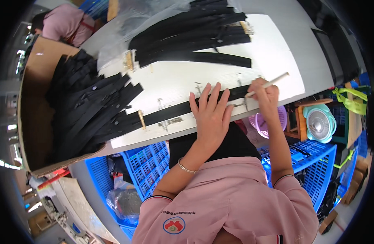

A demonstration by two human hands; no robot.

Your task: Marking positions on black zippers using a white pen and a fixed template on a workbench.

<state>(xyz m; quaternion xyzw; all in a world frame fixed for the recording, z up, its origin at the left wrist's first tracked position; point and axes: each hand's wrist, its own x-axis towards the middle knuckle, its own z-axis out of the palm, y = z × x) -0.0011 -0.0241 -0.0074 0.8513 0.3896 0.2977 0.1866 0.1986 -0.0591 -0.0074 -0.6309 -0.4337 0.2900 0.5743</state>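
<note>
A long black fabric strip [175, 111] lies across a white board [170, 79] along the table's near side. My left hand [211, 116] rests flat on the strip with its fingers spread, pressing it to the board. Near the strip's right end, my right hand [266, 97] grips a slim white pen [279, 79]. Its tip points down toward the strip, and I cannot tell whether it touches. Dark smudges and small tan pieces show on the board along the strip. Farther back lies a stack of similar black strips [187, 38].
At the left, a cardboard box [40, 61] on its side holds a heap of black strips [93, 97]. Clear plastic film [130, 24] lies at the back. Blue crates [148, 166], a purple basket [279, 118] and a turquoise fan [319, 124] stand below the table. Another person [67, 24] bends at far left.
</note>
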